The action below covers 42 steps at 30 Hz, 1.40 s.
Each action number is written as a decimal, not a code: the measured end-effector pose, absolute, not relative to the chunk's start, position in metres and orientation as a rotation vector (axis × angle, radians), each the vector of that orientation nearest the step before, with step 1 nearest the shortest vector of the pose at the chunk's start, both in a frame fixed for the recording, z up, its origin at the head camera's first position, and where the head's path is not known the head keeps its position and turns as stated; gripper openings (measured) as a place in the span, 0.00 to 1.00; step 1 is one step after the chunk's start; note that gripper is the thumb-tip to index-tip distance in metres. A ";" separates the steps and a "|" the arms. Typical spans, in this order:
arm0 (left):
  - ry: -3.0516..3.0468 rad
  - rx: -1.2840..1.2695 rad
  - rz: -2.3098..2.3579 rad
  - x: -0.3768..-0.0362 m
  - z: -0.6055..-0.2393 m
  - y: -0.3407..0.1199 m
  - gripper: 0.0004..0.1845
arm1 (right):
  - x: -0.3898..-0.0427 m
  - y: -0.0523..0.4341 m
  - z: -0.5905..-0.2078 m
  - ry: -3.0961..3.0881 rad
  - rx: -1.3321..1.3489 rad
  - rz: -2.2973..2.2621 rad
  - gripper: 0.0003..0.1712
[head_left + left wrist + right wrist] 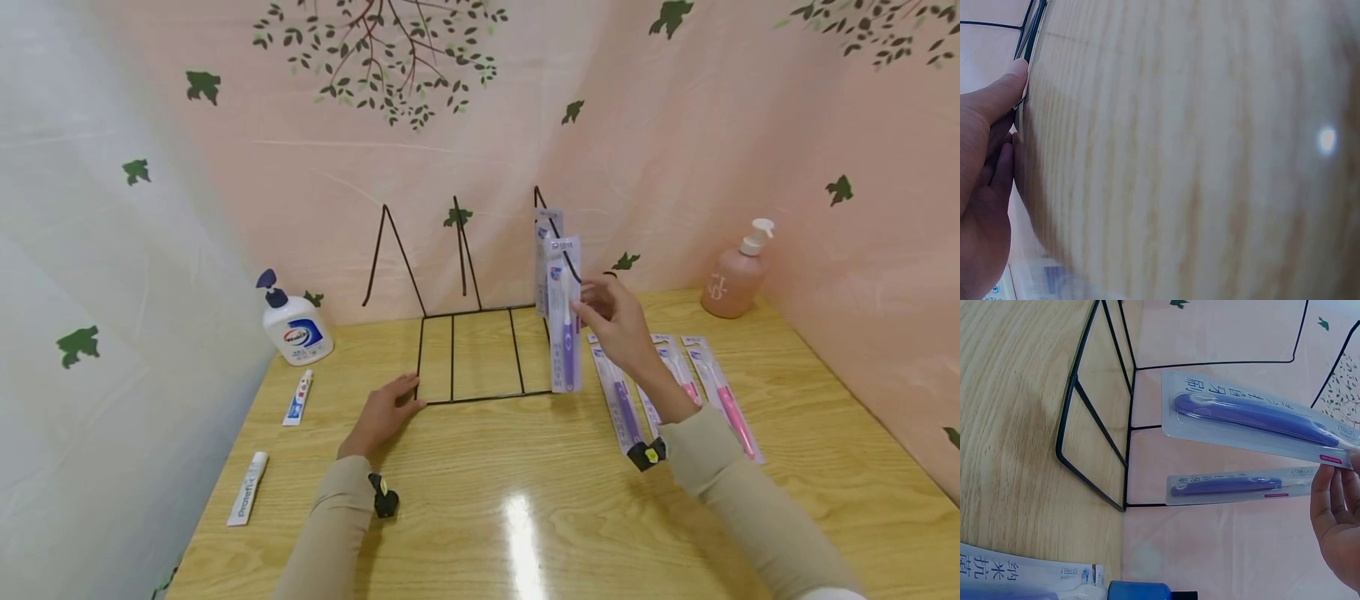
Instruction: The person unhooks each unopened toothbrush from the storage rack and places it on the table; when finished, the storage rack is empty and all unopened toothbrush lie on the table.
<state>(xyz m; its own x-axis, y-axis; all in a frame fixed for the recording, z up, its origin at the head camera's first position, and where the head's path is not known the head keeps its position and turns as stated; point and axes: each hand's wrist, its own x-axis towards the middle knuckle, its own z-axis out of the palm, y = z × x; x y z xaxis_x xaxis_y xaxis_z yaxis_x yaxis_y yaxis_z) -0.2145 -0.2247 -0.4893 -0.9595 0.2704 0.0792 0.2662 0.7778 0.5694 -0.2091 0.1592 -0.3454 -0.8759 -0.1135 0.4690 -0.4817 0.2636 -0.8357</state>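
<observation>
While my right hand (611,312) pinches the purple toothbrush pack (564,312) by its upper edge, the pack stands upright at the right end of the wire rack (472,354), just in front of a second purple pack (542,250) already leaning there. My left hand (386,412) lies on the surface (525,500) with fingers relaxed and straight, thumb against the rack's front left corner. I judge the risk to be the light frame: a nudge from the pack could slide or tip it (my left hand only rests beside it), and the leaning pack could topple. A pinch so high may also let the pack swing. The right wrist view shows both packs apart with a gap between them, which the head view blurs together; only the head view shows the spare packs (675,375) lying flat on the right.
</observation>
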 end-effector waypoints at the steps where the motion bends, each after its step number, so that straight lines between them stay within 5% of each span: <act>1: 2.956 0.447 0.942 -0.215 -0.489 -0.225 0.30 | -0.208 0.160 -0.346 -2.225 0.552 1.648 0.20; 42: 2.935 0.425 0.957 -0.213 -0.488 -0.224 0.30 | -0.174 0.190 -0.366 -2.273 0.546 1.608 0.19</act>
<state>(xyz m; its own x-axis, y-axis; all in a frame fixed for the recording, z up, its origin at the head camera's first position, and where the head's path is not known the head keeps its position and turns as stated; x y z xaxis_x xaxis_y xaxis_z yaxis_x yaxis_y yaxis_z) -0.2132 -0.2240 -0.4883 -0.9625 0.2647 0.0594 0.2488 0.7742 0.5820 -0.1743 0.1899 -0.3658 -0.8817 -0.1311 0.4533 -0.4711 0.3000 -0.8295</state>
